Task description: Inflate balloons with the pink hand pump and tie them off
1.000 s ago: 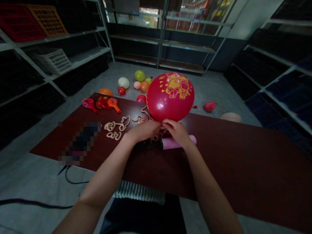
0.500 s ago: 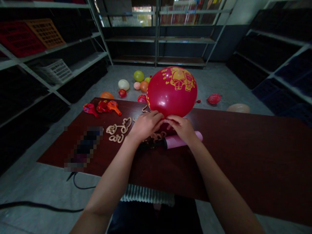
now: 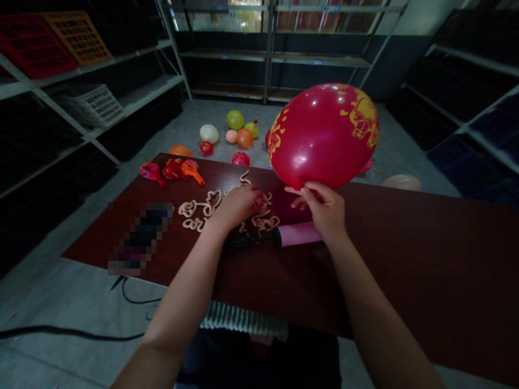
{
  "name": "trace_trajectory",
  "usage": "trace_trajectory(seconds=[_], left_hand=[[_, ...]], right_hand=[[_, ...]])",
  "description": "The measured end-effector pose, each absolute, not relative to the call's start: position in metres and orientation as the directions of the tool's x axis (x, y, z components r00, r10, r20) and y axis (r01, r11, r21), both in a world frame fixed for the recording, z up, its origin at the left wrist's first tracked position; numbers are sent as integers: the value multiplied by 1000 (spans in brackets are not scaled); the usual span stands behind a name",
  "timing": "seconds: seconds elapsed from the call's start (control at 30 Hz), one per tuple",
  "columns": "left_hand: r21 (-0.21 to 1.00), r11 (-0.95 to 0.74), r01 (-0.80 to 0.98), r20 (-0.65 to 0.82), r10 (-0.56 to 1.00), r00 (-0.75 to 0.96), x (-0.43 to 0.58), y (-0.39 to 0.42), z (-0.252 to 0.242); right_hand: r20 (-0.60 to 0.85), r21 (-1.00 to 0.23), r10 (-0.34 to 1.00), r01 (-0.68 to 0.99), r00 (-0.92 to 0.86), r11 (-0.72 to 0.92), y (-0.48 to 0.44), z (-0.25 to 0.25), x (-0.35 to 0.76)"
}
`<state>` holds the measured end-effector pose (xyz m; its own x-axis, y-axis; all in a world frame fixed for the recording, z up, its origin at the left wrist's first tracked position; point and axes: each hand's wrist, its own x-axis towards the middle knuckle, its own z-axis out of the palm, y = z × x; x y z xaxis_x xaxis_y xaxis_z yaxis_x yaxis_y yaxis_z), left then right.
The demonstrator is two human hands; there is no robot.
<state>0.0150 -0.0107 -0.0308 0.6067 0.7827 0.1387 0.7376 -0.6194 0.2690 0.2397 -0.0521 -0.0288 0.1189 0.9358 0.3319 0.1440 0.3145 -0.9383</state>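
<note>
A large red balloon [image 3: 324, 135] with yellow printing is held up above the table. My right hand [image 3: 326, 208] pinches it at its neck, thumb and forefinger closed, the other fingers loosely bent. My left hand [image 3: 241, 204] is apart from the balloon, low over a scatter of tan curled strips [image 3: 265, 221]. Its fingers are bent and slightly apart, their tips partly hidden, and I see nothing held in them. A balloon pump with a pink barrel [image 3: 298, 234] and black end lies just in front of the hands, partly behind my right wrist.
Uninflated balloons [image 3: 178, 170] lie at the dark table's [image 3: 425, 259] far left corner. A pixelated object [image 3: 141, 237] sits at the left. Several small inflated balloons [image 3: 244, 138] are on the floor beyond. Shelves [image 3: 227, 55] with crates [image 3: 97, 105] stand around.
My left hand has let go of the balloon's neck and moved down and left to the tan strips. The balloon, in my right hand, has shifted right and up.
</note>
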Motion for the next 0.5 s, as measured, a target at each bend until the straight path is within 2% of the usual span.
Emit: trace_trajectory(seconds=[0.1,0.33,0.5], left_hand=[[337,-653,678,225,755,616,17,-12,-24],[640,-614,463,368,773,517,25,-21,-8],[837,-520,171,417,808,417,31,-21,-8]], right_hand=[[333,-936,938,151,93,318,-55,-27,236],[305,-943,946,172,110,284,-52,-37,234],[299,-945,948,172,106,278,-50,-40,236]])
